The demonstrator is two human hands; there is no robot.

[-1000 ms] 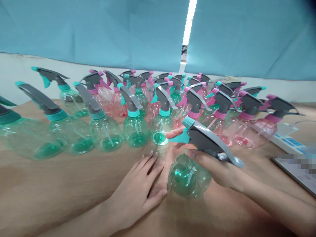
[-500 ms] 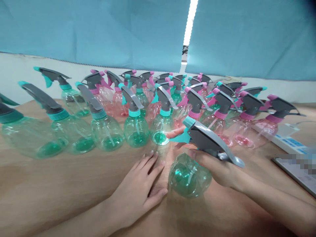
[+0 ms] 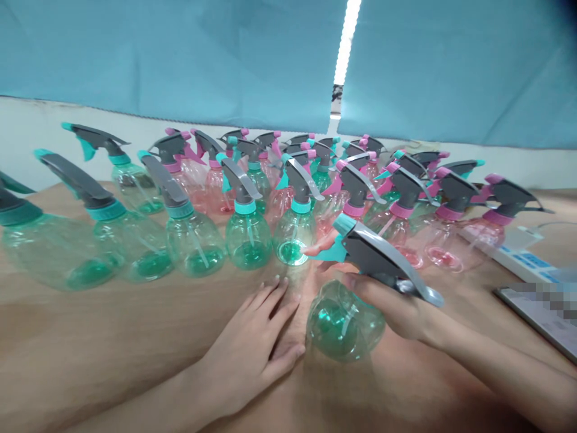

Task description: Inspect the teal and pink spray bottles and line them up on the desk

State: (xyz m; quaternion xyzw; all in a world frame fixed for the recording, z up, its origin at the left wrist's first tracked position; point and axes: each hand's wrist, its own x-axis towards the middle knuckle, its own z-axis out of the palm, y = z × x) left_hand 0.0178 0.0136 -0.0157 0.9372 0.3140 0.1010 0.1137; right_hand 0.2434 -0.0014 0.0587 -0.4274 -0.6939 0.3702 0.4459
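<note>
My right hand (image 3: 383, 300) grips a green spray bottle (image 3: 345, 325) around its neck, below the grey head with its turquoise nozzle and trigger. The index finger reaches along the trigger, and the bottle tilts a little with its base toward me. My left hand (image 3: 259, 337) lies flat on the wooden table (image 3: 112, 349), palm down with fingers stretched, just left of the held bottle. It holds nothing. Beyond the fingertips stand green spray bottles, the closest being one with a turquoise collar (image 3: 295, 237) and its neighbour (image 3: 249, 240).
Several pink spray bottles (image 3: 444, 240) with grey heads stand at the right and farther back, mixed with green ones. A white power strip (image 3: 518, 255) and a flat dark-edged device (image 3: 541, 313) lie at the right. A blue cloth (image 3: 202, 60) hangs behind.
Hardly anything differs. The held bottle and both hands keep their positions, with only a very slight shift of the view.
</note>
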